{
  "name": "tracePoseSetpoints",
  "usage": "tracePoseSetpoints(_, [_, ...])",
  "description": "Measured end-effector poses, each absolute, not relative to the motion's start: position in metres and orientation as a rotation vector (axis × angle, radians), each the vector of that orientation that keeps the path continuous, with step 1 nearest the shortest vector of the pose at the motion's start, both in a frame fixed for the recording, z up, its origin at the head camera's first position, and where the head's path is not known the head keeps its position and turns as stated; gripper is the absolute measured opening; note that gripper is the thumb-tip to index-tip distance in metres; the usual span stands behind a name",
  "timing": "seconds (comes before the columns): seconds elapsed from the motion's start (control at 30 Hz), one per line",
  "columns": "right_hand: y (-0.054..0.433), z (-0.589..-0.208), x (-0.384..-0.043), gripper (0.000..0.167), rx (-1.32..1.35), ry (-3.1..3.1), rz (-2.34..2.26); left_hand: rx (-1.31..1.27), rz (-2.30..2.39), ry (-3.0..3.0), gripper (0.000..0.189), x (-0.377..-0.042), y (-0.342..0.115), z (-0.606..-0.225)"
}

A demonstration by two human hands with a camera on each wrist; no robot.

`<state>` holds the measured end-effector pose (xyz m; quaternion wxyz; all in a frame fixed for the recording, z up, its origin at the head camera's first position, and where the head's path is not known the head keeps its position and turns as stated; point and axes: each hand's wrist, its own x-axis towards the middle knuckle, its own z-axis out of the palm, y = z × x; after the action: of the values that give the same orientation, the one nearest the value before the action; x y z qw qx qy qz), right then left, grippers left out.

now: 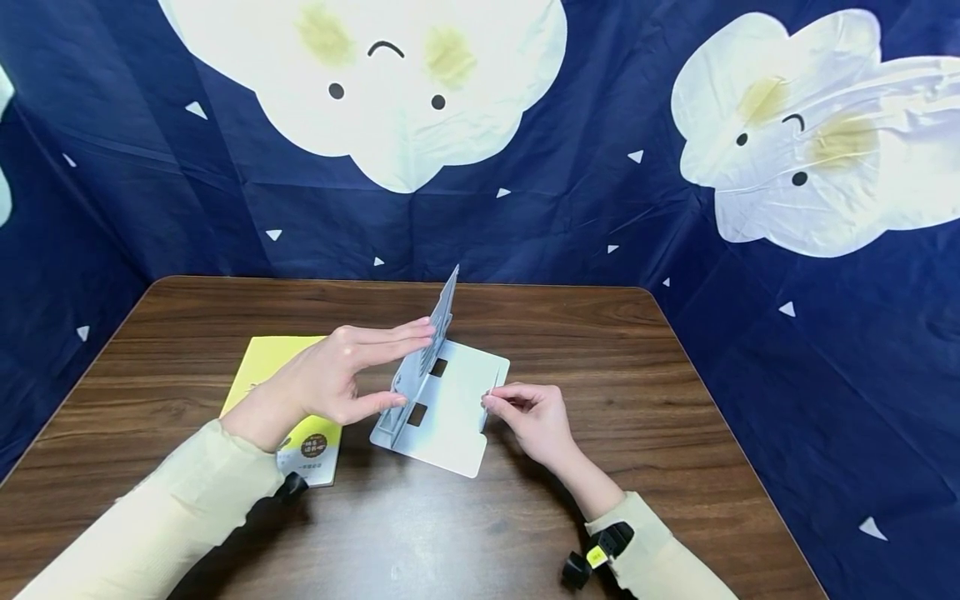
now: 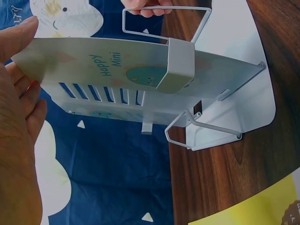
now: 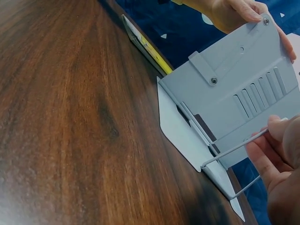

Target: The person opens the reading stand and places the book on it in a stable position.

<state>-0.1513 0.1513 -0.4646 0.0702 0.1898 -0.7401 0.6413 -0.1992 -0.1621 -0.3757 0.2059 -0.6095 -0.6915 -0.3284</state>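
Observation:
A pale grey metal book stand [image 1: 457,417] rests on the table, its base plate flat and its slotted panel tilted up. "Happy Mini" is printed on the panel [image 2: 103,61]. My left hand [image 1: 348,371] holds the panel's edge between thumb and fingers. On the other side, my right hand [image 1: 534,419] pinches a thin wire support [image 3: 234,149] between thumb and fingertips. That wire is raised off the base plate [image 3: 176,124]. Another bent wire arm [image 2: 211,125] stands at the panel's foot in the left wrist view.
A yellow and white book [image 1: 281,354] lies under my left forearm, partly covered by it. The brown wooden table [image 1: 600,350] meets a dark blue cloth [image 1: 570,233] with white clouds at its far edge.

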Motion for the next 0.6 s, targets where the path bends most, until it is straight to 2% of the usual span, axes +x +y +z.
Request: tracePoseSetpoints(0.6, [0.1432, -0.4618, -0.1538, 0.007, 0.521, -2.312, 1.899, -1.709, -0.936, -1.919, 0.061, -0.1981, -0.1604, -0.3764])
